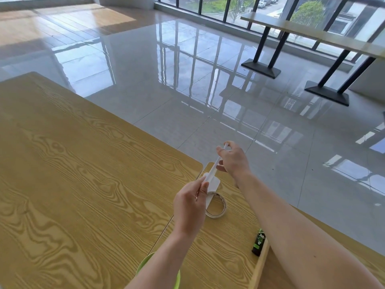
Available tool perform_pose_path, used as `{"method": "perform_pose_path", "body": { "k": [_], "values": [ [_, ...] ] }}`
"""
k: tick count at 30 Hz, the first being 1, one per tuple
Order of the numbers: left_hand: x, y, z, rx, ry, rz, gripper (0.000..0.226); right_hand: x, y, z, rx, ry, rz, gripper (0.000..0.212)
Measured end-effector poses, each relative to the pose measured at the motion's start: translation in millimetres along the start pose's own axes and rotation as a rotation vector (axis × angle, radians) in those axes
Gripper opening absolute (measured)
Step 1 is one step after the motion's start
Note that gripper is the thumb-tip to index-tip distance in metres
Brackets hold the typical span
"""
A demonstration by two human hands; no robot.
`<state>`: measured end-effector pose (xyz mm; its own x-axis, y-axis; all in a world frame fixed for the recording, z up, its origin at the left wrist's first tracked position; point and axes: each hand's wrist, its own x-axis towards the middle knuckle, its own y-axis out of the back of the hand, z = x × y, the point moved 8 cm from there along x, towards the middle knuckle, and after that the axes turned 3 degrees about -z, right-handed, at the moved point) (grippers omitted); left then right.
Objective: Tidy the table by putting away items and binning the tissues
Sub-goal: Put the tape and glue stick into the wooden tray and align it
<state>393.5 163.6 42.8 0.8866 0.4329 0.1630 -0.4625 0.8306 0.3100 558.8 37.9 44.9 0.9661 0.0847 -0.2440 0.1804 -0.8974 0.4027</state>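
**A:** What is in hand?

**B:** A white strip (pixel 212 170), held just above the tape roll (pixel 217 215) that lies on the table (pixel 83 163). The left hand (pixel 190 203) pinches the strip's near end between thumb and fingertips. The right hand (pixel 233 159) pinches the far end, with its other fingers loosely curled.

**A:** Is it a tissue?

**B:** It is hard to tell from this view. It could be a rolled tissue or a stiff slip of paper. Its near end widens into a flat flap that hangs toward the roll.

**A:** How should this step be done well?

**B:** I would keep both pinches firm so the strip stays stretched, and lift the flap clear of the roll, whose edge may be sticky. One hand can then gather the strip, which frees the other for the roll itself.

**A:** Where does it go?

**B:** A green rim (pixel 143 262) shows on the near left of the roll and may be a bin or a bowl, but only its edge is visible. The bottle (pixel 259 243) sits on the near right of the roll, close beside the right forearm. I would draw that arm back slowly so it does not knock the bottle.
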Motion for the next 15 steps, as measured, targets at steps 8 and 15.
{"method": "perform_pose_path", "body": {
  "k": [8, 15],
  "values": [
    [3, -1, 0, -0.008, -0.012, -0.009, 0.026, 3, 0, 0, 0.011, 0.004, -0.014, 0.046],
    [-1, -1, 1, -0.005, 0.021, -0.089, 0.032, -10, 4, 15, 0.121, -0.006, -0.055, 0.063]
  ]
}}
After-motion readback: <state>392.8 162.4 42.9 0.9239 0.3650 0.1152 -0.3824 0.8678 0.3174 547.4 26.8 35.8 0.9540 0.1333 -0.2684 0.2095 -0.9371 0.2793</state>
